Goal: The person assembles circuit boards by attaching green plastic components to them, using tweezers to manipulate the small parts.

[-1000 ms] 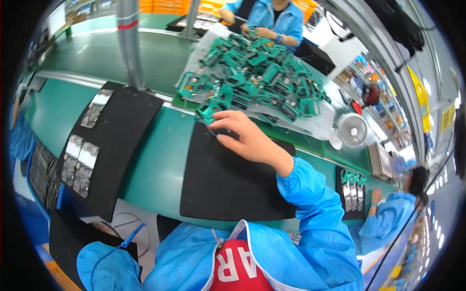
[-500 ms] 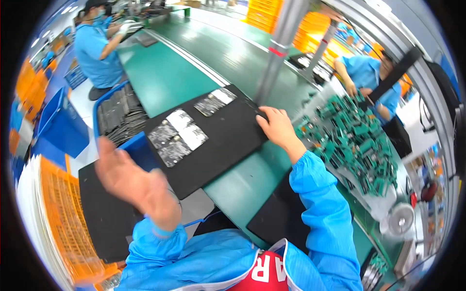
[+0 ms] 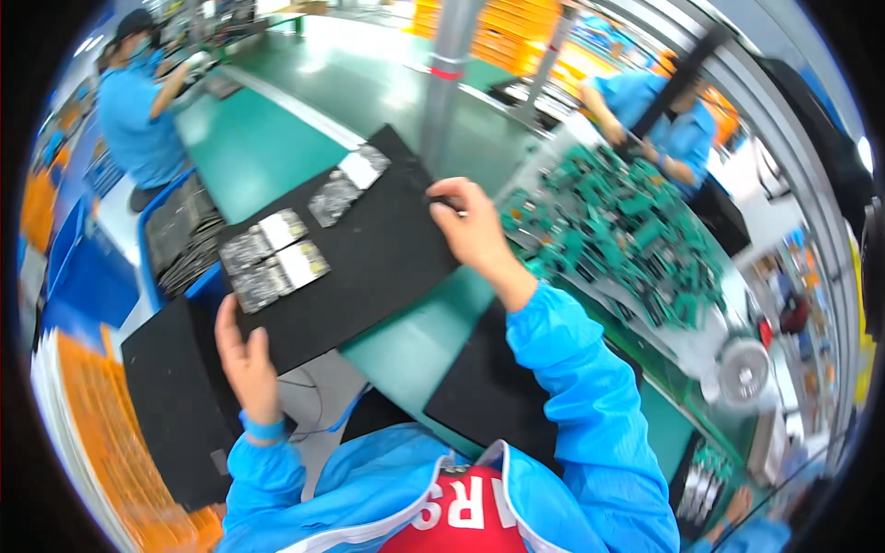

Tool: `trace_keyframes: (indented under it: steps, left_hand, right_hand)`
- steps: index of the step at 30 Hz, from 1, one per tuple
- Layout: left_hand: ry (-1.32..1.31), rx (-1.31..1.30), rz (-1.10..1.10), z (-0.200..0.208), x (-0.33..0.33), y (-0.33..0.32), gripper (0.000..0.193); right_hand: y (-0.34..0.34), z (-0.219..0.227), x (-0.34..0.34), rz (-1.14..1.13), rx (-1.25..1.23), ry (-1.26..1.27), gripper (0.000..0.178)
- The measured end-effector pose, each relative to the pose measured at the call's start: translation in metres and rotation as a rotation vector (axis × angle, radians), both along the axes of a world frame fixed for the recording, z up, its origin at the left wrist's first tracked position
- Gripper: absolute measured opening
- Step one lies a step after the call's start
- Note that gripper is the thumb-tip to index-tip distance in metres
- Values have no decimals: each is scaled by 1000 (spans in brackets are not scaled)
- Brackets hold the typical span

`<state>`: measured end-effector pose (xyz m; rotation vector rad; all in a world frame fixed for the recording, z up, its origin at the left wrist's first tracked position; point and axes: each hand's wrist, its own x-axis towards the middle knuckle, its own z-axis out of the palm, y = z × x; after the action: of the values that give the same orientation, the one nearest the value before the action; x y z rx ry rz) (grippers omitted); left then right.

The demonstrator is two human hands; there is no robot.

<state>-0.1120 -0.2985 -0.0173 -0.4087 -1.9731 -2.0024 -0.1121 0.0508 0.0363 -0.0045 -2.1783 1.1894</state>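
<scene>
White fan (image 3: pixel 743 370) at right; orange crates (image 3: pixel 505 44) behind grey metal post (image 3: pixel 442 103).

The right hand (image 3: pixel 475 230) has left the green parts (image 3: pixel 622 235) for the right edge of the black mat (image 3: pixel 383 253). The left hand (image 3: pixel 249 364), blurred a moment ago, has reached its left end.

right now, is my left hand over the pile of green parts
No, the left hand is at the black mat bearing the boards, and the green parts lie off to the right.

Green bench (image 3: pixel 406 334) beneath a black mat (image 3: pixel 498 378) and, apparently, a board-laden second mat (image 3: pixel 369 267)
</scene>
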Motion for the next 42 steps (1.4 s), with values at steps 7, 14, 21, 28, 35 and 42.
trace_keyframes:
  steps: [7,14,21,28,35,42]
  left_hand:
    - [-14,30,-193,35,48,-5,50]
    - [-179,132,-795,22,106,63,39]
    - [260,-504,-746,7,93,150,51]
    - [790,-653,-1135,49,78,224,56]
    - [999,-904,-1030,19,69,252,56]
    - [819,-1078,-700,49,93,215,53]
  right_hand:
    - [-12,34,201,-39,-263,-127,11]
    - [-33,23,417,-417,-369,-222,28]
    - [-38,2,452,-828,-243,-515,14]
    - [11,9,385,-639,393,-457,25]
    - [8,-26,351,-545,643,-583,50]
    - [-41,-25,394,-415,362,-543,43]
